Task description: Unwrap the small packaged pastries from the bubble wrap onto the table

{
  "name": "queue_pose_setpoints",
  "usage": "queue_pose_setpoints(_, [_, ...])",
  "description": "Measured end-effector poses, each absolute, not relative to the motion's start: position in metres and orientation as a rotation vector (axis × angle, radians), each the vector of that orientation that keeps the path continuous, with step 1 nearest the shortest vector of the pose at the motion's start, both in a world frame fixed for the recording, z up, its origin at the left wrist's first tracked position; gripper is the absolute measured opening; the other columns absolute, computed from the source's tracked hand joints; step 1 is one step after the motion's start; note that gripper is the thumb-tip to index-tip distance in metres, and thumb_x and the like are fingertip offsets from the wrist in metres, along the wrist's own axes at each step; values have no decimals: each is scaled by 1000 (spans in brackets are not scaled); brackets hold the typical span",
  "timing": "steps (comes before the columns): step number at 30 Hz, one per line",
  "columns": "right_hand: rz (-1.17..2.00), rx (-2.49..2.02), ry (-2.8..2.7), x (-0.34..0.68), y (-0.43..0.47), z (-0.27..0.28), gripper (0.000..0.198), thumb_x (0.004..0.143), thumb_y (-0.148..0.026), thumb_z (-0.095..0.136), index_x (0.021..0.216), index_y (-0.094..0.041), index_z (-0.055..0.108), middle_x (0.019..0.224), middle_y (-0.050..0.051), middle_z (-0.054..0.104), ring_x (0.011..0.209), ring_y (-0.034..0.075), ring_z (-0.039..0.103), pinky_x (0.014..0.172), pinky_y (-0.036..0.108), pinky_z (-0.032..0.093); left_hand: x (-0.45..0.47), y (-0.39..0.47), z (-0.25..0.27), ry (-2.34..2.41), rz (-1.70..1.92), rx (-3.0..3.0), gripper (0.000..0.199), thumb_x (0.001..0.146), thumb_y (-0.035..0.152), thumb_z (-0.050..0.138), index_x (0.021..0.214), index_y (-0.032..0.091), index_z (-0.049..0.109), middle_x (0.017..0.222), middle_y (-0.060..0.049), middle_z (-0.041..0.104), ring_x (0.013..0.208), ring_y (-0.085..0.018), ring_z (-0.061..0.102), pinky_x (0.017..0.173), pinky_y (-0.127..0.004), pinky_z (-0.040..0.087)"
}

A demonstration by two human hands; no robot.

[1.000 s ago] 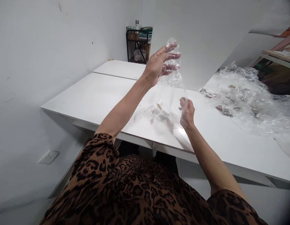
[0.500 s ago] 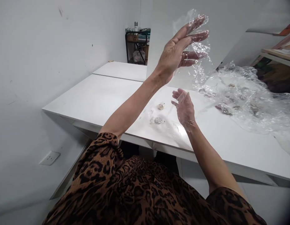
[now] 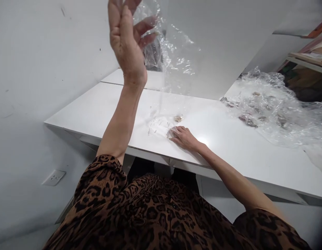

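My left hand (image 3: 129, 47) is raised at the upper middle, partly cut off by the top edge. Its thumb lies near the first finger and the other fingers are spread. Clear plastic film (image 3: 179, 64) hangs from it down toward the table. On the white table, my right hand (image 3: 187, 139) has its fingers bent over a small round item (image 3: 172, 132) in clear wrapping, mostly hidden beneath the fingertips. Just beyond these fingers lies a small gold-coloured round item (image 3: 178, 118). Crinkled clear film with small dark marks (image 3: 158, 126) spreads to their left.
A heap of clear plastic film (image 3: 275, 107) with several small items in it covers the table's right side. White walls (image 3: 46, 69) stand at the left and behind the white table (image 3: 85, 107). A dark shelf stands behind the hanging film.
My left hand has swung left and up, drawing the clear film with it. My right hand has dropped to the table, onto the nearer small round item.
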State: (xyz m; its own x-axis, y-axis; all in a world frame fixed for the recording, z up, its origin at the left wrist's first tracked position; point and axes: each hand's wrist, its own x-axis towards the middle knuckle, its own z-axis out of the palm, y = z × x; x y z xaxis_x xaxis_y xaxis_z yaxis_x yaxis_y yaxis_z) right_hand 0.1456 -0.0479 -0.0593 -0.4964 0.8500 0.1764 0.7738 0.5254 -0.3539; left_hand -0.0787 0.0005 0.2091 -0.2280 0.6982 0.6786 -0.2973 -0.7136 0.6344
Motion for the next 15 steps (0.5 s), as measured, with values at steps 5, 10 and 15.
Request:
queue_pose_setpoints(5, [67,-1218,-2412,152,-29,-57,46,105,-37,32,138,-14,55,134,20,58,120,30,52,104,48,46,-103,-5,189,346,2126,1491,33,104,15,34,137,16,41,130,-4,67,140,-17,52,72,-21,59])
queue_pose_setpoints(10, [6,-1598,-2266,157,22,-35,49,103,-37,39,143,-12,50,136,24,52,123,35,46,104,51,42,-109,-1,171,486,2007,1349,36,107,22,33,140,29,45,137,7,65,125,-10,60,71,-17,52])
queue_pose_setpoints(15, [-18,-1773,-2513,142,23,-33,54,107,-40,27,152,-12,39,134,23,49,114,30,46,101,47,39,-100,4,140,555,1909,1240,38,105,30,43,142,33,51,130,5,69,88,-9,68,70,-21,52])
